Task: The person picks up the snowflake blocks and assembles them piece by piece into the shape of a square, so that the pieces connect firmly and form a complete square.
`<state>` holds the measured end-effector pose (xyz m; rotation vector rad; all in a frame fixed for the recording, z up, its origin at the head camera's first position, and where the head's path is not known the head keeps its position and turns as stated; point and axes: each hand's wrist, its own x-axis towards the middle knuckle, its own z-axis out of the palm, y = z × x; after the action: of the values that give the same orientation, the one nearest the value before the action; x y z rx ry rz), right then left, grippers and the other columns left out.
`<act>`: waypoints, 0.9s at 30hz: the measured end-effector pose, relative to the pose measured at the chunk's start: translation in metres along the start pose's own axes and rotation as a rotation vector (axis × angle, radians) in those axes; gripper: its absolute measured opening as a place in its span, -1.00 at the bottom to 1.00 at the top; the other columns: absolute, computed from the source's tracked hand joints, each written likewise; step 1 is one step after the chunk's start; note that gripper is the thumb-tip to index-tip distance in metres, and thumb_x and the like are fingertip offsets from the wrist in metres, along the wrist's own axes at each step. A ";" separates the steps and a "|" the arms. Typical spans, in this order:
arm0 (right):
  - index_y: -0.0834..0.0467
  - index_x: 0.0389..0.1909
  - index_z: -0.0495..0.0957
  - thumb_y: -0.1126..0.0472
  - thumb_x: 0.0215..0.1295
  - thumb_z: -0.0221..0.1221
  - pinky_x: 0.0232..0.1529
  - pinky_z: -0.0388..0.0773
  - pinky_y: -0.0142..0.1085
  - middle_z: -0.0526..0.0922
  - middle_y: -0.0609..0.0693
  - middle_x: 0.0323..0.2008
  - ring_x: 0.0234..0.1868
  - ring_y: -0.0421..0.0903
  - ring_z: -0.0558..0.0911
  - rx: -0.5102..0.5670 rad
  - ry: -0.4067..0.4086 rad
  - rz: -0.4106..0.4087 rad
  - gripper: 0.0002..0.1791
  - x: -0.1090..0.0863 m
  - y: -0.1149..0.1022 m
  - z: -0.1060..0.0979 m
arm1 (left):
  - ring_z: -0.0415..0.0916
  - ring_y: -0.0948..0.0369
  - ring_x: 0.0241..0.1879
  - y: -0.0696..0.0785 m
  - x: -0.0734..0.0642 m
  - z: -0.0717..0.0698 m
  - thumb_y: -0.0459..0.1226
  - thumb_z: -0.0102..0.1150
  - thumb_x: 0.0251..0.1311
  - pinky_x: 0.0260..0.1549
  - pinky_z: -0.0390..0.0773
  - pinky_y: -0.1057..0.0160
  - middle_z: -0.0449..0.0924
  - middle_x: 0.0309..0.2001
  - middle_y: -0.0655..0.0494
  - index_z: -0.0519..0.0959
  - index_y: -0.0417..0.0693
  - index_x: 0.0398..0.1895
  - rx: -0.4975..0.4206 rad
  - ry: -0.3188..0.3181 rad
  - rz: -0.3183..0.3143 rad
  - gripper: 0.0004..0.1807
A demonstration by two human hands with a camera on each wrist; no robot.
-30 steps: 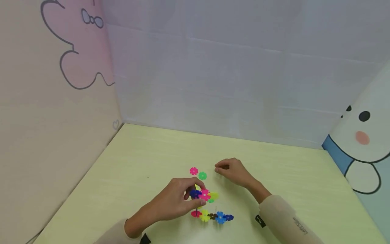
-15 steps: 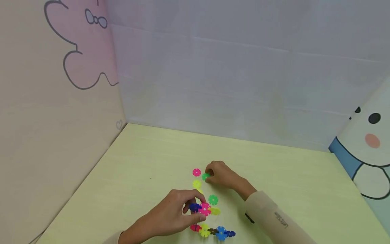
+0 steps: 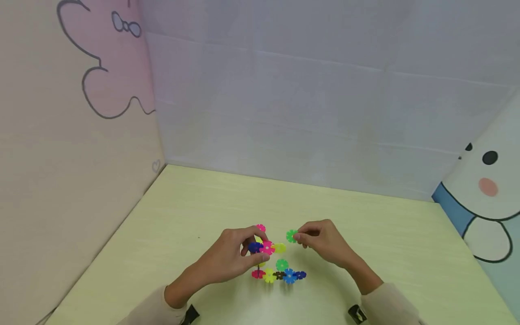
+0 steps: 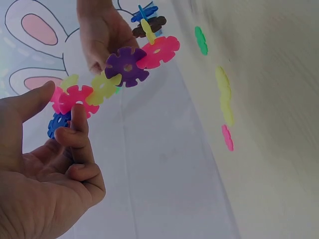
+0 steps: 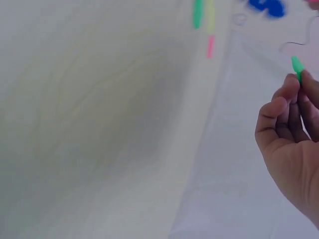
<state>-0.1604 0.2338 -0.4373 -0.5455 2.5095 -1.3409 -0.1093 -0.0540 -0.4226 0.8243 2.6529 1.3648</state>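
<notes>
My left hand point(image 3: 229, 257) pinches a pink disc point(image 3: 266, 248) in a chain of notched, flower-shaped plastic discs. In the left wrist view the chain runs from pink through yellow to a purple disc point(image 4: 127, 67), then another pink disc point(image 4: 158, 53), with brown and blue ones beyond. The chain's far row, with a light blue disc point(image 3: 290, 276), hangs nearer the body in the head view. To the right, my right hand point(image 3: 325, 241) pinches a single green disc point(image 3: 290, 235) between thumb and fingers, apart from the chain. It shows edge-on as a green disc point(image 5: 297, 65) in the right wrist view.
Loose discs lie on the pale yellow table point(image 3: 365, 221): a green disc point(image 3: 282, 264), a pink disc point(image 3: 261, 228) partly behind the left fingers, and yellow discs point(image 4: 224, 94). A plain wall point(image 3: 284, 104) stands behind, with printed panels on both sides.
My right hand reached to the green disc on the table, took hold of it and drew it back to the right. My left hand keeps the chain and has shifted slightly upward in view.
</notes>
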 end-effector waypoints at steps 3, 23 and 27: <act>0.27 -0.22 0.72 0.11 0.45 0.27 -0.30 0.60 -0.28 0.67 0.12 -0.40 -0.39 -0.04 0.60 0.169 0.038 0.064 -0.73 -0.018 -0.014 -0.008 | 0.35 0.42 -0.50 -0.001 0.006 -0.004 -0.11 0.43 0.26 -0.55 0.32 0.43 0.52 -0.54 0.46 0.65 0.19 -0.03 0.008 0.034 0.016 -0.75; 0.29 -0.29 0.67 0.24 0.49 0.20 -0.29 0.58 -0.42 0.64 -0.05 -0.48 -0.44 -0.17 0.52 0.583 0.213 0.300 -0.80 -0.047 -0.051 0.010 | 0.35 0.42 -0.53 0.009 0.018 0.010 -0.13 0.43 0.26 -0.58 0.33 0.41 0.52 -0.55 0.37 0.65 0.11 -0.05 -0.038 0.032 0.039 -0.75; 0.26 -0.32 0.67 0.22 0.48 0.22 -0.30 0.59 -0.42 0.65 -0.06 -0.49 -0.45 -0.18 0.52 0.605 0.237 0.318 -0.80 -0.048 -0.052 0.013 | 0.32 0.42 -0.55 0.012 0.020 0.014 -0.14 0.44 0.25 -0.59 0.32 0.41 0.51 -0.56 0.37 0.65 0.11 -0.07 -0.040 0.038 0.049 -0.76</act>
<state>-0.1013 0.2185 -0.3994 0.1395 2.0534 -1.9832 -0.1171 -0.0286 -0.4187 0.8738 2.6413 1.4540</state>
